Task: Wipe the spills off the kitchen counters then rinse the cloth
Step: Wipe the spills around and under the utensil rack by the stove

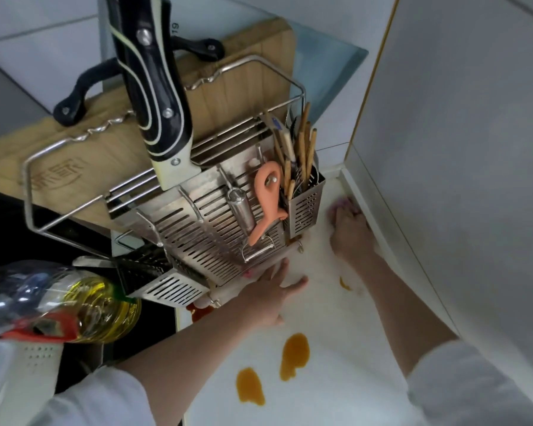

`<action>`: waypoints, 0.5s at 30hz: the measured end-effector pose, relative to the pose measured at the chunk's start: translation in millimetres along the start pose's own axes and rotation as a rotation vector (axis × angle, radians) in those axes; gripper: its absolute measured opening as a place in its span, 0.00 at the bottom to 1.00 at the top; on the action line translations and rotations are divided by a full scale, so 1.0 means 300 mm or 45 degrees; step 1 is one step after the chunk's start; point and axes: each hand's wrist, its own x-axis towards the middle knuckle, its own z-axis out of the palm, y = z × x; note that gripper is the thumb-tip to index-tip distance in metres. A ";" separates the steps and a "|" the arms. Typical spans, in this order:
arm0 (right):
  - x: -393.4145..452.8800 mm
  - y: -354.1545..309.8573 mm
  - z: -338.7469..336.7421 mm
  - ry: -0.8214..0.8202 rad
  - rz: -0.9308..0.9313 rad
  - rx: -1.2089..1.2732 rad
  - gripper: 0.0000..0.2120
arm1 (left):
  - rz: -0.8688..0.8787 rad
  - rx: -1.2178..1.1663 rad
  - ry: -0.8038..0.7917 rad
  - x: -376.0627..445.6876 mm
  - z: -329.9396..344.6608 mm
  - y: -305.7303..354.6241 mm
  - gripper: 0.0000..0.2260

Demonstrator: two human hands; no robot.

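Where the white surface (326, 379) meets the wall, right hand (350, 230) presses down on pink cloth (342, 202), fingers curled over it. Left hand (274, 295): flat, fingers spread, beside steel utensil rack (216, 222). Orange spills (294, 355): near edge, unwiped.

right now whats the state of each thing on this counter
cloth: pressed into the back corner under the right hand
left hand: flat on the counter by the rack
orange spills: unwiped
knife: slotted upright in the rack
oil bottle: part full
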 end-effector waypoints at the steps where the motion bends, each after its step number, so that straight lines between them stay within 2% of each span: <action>1: 0.058 -0.027 -0.018 -0.015 -0.052 -0.053 0.24 | 0.002 0.001 0.004 0.002 -0.001 0.001 0.45; 3: 0.176 -0.053 -0.017 -0.054 -0.131 -0.129 0.22 | 0.004 0.025 0.000 0.001 -0.001 0.003 0.45; 4: 0.215 -0.052 -0.011 -0.083 -0.196 -0.102 0.18 | 0.005 0.032 0.000 0.001 -0.001 0.004 0.45; 5: 0.215 -0.048 -0.005 -0.141 -0.197 -0.001 0.12 | 0.003 0.038 0.000 0.000 -0.001 -0.001 0.45; 7: 0.129 0.018 0.029 -0.023 -0.147 0.434 0.13 | 0.011 0.040 0.004 -0.001 0.004 -0.005 0.45; 8: 0.054 0.067 0.045 0.002 -0.201 0.592 0.10 | 0.012 0.032 0.002 0.000 0.006 -0.001 0.45; 9: -0.040 0.110 0.060 0.023 -0.314 0.541 0.04 | 0.003 0.020 -0.004 0.001 0.005 -0.006 0.45; 10: -0.139 0.149 0.065 -0.020 -0.506 0.426 0.07 | -0.007 0.005 -0.010 0.001 0.004 -0.006 0.45; 11: -0.225 0.192 0.086 0.007 -0.539 0.354 0.11 | -0.011 -0.005 -0.010 0.000 0.003 -0.004 0.45; 12: -0.337 0.212 0.089 -0.079 -0.523 0.346 0.13 | -0.013 -0.007 -0.013 -0.002 0.002 -0.005 0.45; 15: -0.494 0.242 0.078 -0.228 -0.590 0.512 0.11 | -0.012 -0.011 0.003 -0.009 -0.002 -0.001 0.45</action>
